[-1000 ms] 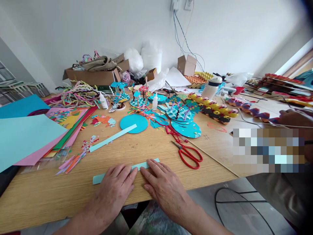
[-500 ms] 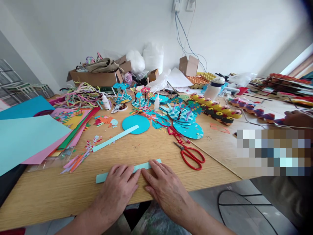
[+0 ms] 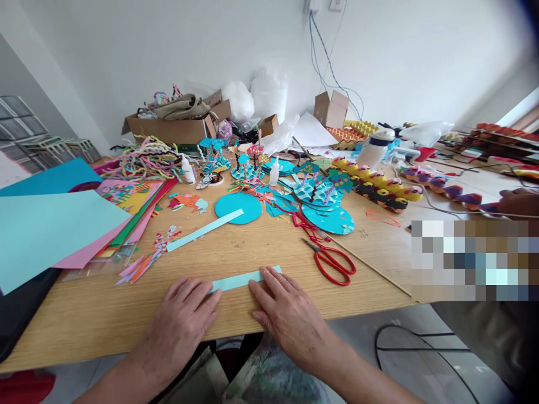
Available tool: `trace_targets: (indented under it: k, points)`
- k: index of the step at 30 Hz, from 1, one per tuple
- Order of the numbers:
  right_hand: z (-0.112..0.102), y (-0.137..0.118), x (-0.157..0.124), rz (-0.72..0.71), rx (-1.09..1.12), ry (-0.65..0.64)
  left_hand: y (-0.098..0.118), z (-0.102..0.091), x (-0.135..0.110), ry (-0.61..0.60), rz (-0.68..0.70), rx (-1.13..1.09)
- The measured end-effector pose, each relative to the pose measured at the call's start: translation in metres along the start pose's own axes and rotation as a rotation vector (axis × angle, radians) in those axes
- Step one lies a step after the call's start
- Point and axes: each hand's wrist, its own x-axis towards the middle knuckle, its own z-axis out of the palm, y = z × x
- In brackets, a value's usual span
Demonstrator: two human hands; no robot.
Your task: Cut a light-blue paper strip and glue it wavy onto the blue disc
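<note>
A light blue paper strip [image 3: 236,281] lies flat along the front of the wooden table. My left hand [image 3: 187,308] rests over its left end and hides it, fingers stretched out and palm down. My right hand [image 3: 283,300] presses the right end with fingers lying flat; a corner of paper shows beyond the fingertips. Farther in, a second light blue strip [image 3: 197,233] overlaps a round blue disc [image 3: 246,208]. To the right of my right hand lie red-handled scissors [image 3: 334,264], blades pointing away to the left.
Coloured paper sheets [image 3: 54,230] are stacked at the left. Glue bottles [image 3: 187,170], paper scraps and blue decorated discs [image 3: 328,218] fill the middle. Painted egg-carton strips [image 3: 374,188] and a thin stick [image 3: 370,264] lie to the right. Another person's hand [image 3: 516,203] is at the far right.
My left hand has slid left along the strip, now covering its left end and baring the middle. My right hand stays on the right end. The view has shifted slightly.
</note>
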Motion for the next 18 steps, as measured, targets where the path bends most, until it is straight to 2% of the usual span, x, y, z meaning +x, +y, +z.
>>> trace_targets:
  k: [5,12,18]
  points:
    - [-0.004,-0.004,0.002,0.006,-0.018,-0.015,-0.003,0.001,-0.009,-0.003,-0.012,-0.02]
    - [-0.007,-0.01,0.005,0.036,-0.054,-0.023,0.001,0.003,-0.001,-0.087,-0.04,-0.006]
    - [-0.001,-0.007,0.005,0.028,-0.074,-0.029,0.0,0.005,-0.006,-0.031,-0.025,0.001]
